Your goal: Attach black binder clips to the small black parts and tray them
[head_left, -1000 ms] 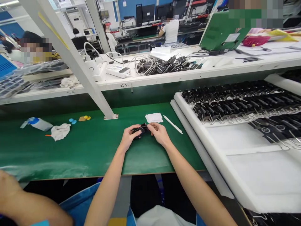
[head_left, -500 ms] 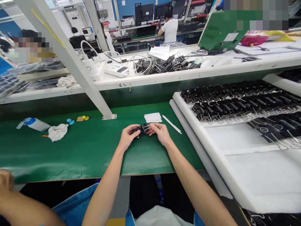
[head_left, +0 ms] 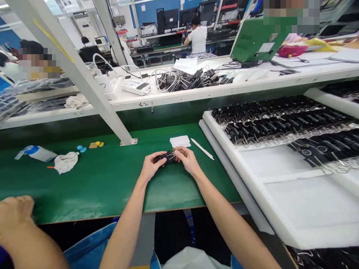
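Green bench: your left hand and right hand both pinch a black clip between closed fingertips; white cards lie just beyond.

My left hand: bare, no glove, ring or watch | my right hand: bare likewise | forearms: unsleeved | lap: blue garment with white cloth.

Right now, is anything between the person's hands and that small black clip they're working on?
No. The left hand and right hand both grip the black binder clip directly, above the green mat.
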`<state>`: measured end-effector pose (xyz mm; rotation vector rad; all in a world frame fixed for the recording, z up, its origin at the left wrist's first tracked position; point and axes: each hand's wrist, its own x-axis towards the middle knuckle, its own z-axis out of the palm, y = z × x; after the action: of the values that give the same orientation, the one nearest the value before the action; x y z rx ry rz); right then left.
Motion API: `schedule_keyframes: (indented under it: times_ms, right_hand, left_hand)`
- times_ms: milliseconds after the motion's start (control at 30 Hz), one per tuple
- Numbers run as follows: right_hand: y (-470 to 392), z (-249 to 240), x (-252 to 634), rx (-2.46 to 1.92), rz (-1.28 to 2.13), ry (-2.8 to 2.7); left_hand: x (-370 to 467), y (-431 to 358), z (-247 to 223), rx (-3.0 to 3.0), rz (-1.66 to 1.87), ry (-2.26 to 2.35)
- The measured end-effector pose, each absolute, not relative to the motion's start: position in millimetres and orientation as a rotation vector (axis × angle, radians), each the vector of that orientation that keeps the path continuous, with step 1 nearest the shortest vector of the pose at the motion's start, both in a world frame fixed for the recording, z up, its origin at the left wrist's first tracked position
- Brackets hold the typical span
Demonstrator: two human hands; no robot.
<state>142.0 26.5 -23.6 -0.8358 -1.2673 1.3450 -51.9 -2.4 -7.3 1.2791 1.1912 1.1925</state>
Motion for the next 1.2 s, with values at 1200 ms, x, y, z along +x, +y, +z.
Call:
schedule_keyframes:
  times_ms: [1200]
  right_hand:
    - [-58.3, 70.8, 448.1, -2.164, -0.311, -1.467]
  left_hand:
    - [-74.2, -8.1, 3.1, 1.917, 1.359, 1.747]
